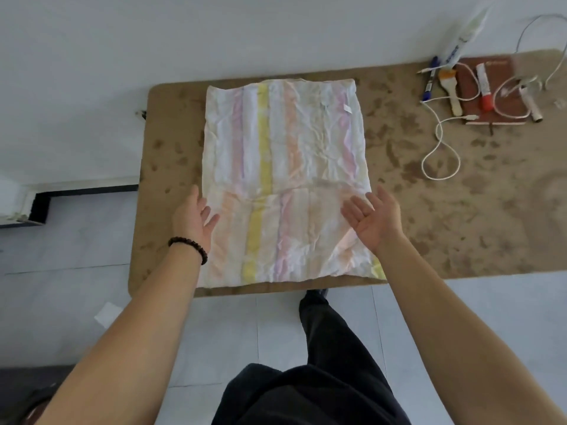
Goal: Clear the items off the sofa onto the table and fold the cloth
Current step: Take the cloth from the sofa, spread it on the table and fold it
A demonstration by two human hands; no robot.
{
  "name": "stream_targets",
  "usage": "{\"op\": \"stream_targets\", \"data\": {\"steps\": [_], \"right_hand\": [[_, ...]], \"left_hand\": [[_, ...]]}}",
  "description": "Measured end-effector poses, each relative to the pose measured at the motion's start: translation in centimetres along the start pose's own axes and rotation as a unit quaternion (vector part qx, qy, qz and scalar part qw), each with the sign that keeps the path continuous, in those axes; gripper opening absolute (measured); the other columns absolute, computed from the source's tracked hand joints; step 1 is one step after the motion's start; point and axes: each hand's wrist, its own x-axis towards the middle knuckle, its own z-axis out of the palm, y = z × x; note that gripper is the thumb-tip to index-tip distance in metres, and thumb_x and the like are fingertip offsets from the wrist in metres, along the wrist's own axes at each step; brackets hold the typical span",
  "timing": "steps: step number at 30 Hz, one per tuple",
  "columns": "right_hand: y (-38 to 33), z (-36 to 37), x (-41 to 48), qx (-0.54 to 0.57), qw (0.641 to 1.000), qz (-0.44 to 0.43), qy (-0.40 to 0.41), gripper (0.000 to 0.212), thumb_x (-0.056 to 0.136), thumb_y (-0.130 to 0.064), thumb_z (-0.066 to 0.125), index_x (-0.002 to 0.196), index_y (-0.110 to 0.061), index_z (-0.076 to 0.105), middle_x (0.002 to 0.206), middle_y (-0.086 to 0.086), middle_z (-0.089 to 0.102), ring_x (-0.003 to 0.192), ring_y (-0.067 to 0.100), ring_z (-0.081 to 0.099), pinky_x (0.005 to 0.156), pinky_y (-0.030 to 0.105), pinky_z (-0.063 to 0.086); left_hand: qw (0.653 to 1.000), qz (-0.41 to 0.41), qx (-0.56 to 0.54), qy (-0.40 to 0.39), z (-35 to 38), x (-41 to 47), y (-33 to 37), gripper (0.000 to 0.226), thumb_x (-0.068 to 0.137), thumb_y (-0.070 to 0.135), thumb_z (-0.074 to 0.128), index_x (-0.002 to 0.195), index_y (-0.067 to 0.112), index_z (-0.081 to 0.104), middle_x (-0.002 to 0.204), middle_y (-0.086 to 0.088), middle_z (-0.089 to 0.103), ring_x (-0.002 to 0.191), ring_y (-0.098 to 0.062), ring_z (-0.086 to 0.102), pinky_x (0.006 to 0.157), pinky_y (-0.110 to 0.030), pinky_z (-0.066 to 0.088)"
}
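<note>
Brown table [429, 210] is seen holding the small items [478, 87] at its far right; clearing is judged done. Striped cloth [285, 179] is laid flat, one fold apparently made. Left hand [193, 219] and right hand [376, 216] are spread open at its edges, nothing gripped.

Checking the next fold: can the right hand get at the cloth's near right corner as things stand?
Probably yes. The right hand is open, palm up, over the striped cloth's right edge, and nothing lies between it and the near right corner. The white cable and other items sit farther right on the table.
</note>
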Motion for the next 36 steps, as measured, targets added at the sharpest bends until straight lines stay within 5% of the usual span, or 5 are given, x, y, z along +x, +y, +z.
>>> {"op": "stream_targets", "data": {"steps": [4,11,18,24,36], "right_hand": [[1.0,1.7,1.3,-0.358,0.925,-0.121,0.038,0.053,0.098,-0.051,0.050,0.145,-0.028,0.043,0.133,-0.003,0.060,0.111,0.015,0.063,0.093,0.038,0.054],[6.5,-0.3,5.0,-0.814,0.435,-0.376,-0.084,0.054,0.103,-0.041,0.030,0.154,-0.023,0.030,0.165,0.015,0.013,0.152,0.035,0.006,0.122,0.055,0.005],[6.7,0.1,7.9,-0.868,0.419,-0.268,-0.013,0.075,0.097,-0.066,0.021,0.156,-0.034,-0.011,0.163,0.010,-0.023,0.149,0.031,-0.024,0.117,0.044,-0.023],[5.0,0.0,6.1,-0.798,0.477,-0.349,0.117,0.050,0.104,-0.040,0.037,0.150,-0.019,0.036,0.159,0.015,0.027,0.150,0.032,0.016,0.121,0.049,0.001],[0.1,4.5,7.8,-0.771,0.536,-0.320,0.127,0.028,0.099,-0.033,0.055,0.116,-0.011,0.061,0.114,0.015,0.048,0.085,0.034,0.055,0.063,0.035,0.041]], "left_hand": [[0.912,0.172,0.373,0.007,2.4,1.1,-2.8,0.062,0.095,0.062,0.040,0.132,0.013,0.049,0.127,0.001,0.052,0.124,-0.016,0.045,0.102,-0.032,0.037],[0.547,0.341,0.749,-0.153,3.7,5.1,-7.8,0.066,0.096,0.056,0.007,0.155,0.027,0.010,0.163,-0.007,-0.004,0.150,-0.025,-0.007,0.118,-0.052,-0.003],[0.536,0.388,0.739,-0.128,3.1,8.3,-9.2,0.061,0.100,0.053,0.010,0.155,0.028,0.005,0.164,0.000,-0.002,0.150,-0.019,-0.006,0.119,-0.052,-0.004],[0.647,0.418,0.627,-0.119,2.2,8.0,-8.1,0.045,0.102,0.036,0.029,0.126,0.008,0.054,0.151,-0.015,0.038,0.145,-0.029,0.025,0.119,-0.050,0.015],[0.626,0.454,0.632,0.047,3.9,11.4,-3.0,0.018,0.096,0.021,0.046,0.093,0.006,0.054,0.114,-0.019,0.052,0.116,-0.039,0.045,0.102,-0.058,0.030]]}}
